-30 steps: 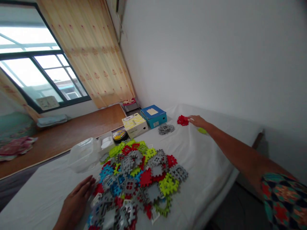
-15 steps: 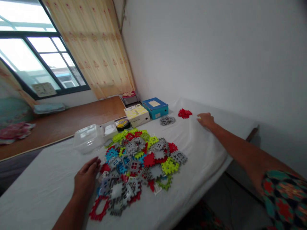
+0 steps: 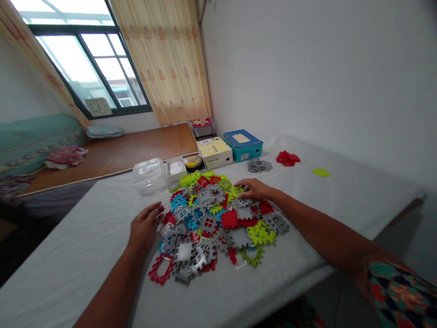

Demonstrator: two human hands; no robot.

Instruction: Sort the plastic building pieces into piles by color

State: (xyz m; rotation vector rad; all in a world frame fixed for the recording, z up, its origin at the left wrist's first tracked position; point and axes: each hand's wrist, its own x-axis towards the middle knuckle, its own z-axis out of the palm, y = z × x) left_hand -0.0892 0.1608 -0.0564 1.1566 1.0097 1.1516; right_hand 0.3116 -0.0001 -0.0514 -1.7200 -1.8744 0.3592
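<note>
White-draped table (image 3: 92, 237), curtained window (image 3: 102, 68) beyond.
Toothed pieces (image 3: 208, 223) are heaped beside the left hand (image 3: 145, 224), whose grip cannot be told, and beneath the spread right hand (image 3: 255, 188).

The toothed pieces (image 3: 228, 219) are looking like moulded plastic, mostly matt, a few faces faintly shining. The clear tub (image 3: 149, 176) is reading as thin, smooth plastic and is throwing glossy highlights. The table cover (image 3: 303, 214) is appearing matt and creased; I am not managing to tell cloth from sheeting. Blue box (image 3: 243, 145) and yellow box (image 3: 215, 152) are looking like smooth card. The platform (image 3: 150, 146) is showing a wood-like, faintly glossy surface. Curtain (image 3: 170, 59) and sleeve (image 3: 403, 291) are reading as soft cloth.
</note>
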